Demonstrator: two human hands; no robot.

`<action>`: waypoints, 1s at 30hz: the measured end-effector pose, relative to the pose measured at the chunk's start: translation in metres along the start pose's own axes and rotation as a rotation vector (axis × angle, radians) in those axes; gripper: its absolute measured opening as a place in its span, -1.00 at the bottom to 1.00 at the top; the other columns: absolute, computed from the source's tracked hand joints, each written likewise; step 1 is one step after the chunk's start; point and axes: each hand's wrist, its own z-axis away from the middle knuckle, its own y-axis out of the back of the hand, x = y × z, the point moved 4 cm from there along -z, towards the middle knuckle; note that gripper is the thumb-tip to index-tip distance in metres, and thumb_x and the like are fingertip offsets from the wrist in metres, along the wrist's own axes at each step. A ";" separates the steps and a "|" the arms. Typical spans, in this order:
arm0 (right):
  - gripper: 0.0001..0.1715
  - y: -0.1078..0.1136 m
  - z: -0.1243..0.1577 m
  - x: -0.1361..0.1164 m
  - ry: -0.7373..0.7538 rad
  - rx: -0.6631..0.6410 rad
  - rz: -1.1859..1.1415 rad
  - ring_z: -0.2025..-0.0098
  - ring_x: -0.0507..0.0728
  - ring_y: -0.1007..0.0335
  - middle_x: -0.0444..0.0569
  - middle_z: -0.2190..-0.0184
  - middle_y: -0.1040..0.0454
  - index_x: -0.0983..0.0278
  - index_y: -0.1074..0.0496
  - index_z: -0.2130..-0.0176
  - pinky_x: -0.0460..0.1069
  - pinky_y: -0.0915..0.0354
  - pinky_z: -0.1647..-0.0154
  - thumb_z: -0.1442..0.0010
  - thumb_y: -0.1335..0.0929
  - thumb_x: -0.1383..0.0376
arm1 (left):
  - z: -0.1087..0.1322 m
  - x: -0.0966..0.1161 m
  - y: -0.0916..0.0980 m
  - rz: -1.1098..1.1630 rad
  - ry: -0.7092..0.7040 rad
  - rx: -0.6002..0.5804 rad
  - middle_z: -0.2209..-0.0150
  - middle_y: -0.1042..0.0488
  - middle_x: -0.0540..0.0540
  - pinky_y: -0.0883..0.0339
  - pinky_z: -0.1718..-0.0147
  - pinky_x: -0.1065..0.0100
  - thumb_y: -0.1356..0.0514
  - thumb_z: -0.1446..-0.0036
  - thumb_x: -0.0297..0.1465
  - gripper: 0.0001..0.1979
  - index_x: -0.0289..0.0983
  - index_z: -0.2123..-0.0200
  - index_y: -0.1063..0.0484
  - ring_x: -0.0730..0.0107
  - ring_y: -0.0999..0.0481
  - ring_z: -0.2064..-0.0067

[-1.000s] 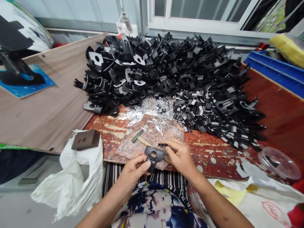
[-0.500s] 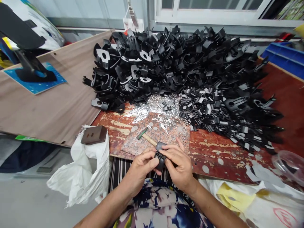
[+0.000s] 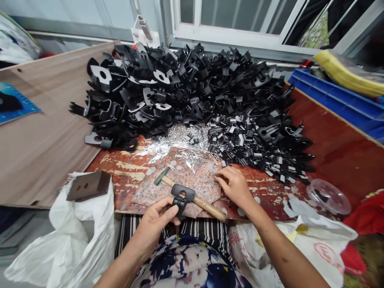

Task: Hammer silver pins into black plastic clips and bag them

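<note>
Wants a firm, steady pinch from left hand (image 3: pixel 159 216), holed end unobstructed; light fingertip control from right hand (image 3: pixel 235 187). Black part (image 3: pixel 189 193) clamped between left thumb and fingers, jutting past tips, over hammer (image 3: pixel 210 208) handle. Right fingers curled, apart from part, near metal pins (image 3: pixel 157 149) on desk (image 3: pixel 276 193); can't tell if pinching anything.
</note>
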 end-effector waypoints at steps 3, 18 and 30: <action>-0.84 -0.005 -0.004 -0.003 0.021 -0.038 -0.009 0.18 0.19 -0.37 0.02 0.30 -0.52 0.25 -0.51 0.35 0.11 -0.22 0.06 -0.28 -0.36 0.31 | -0.001 0.002 -0.004 -0.122 -0.040 -0.020 0.34 -0.42 -0.02 -0.34 0.38 0.38 -0.30 -0.13 -0.19 -0.77 -0.24 0.38 -0.50 0.39 -0.40 0.38; -0.80 -0.050 0.031 -0.089 -0.538 -0.998 -1.087 0.56 -0.08 -0.24 -0.19 0.55 -0.44 0.30 -0.46 0.40 -0.16 -0.15 0.51 0.01 -0.47 0.23 | 0.021 0.040 -0.029 -1.125 -0.736 -0.059 0.42 -0.45 -0.06 -0.15 0.33 0.24 -0.19 -0.29 -0.42 -0.77 -0.25 0.45 -0.39 0.28 -0.30 0.37; -0.74 -0.070 -0.106 -0.079 0.275 -0.351 0.195 0.09 0.20 -0.35 0.12 0.24 -0.54 0.34 -0.54 0.29 0.07 -0.21 0.04 -0.33 -0.27 0.44 | 0.012 0.036 0.033 -0.603 -0.312 0.163 0.51 -0.26 0.00 -0.15 0.41 0.34 -0.17 -0.15 -0.30 -0.68 -0.22 0.60 -0.18 0.33 -0.30 0.41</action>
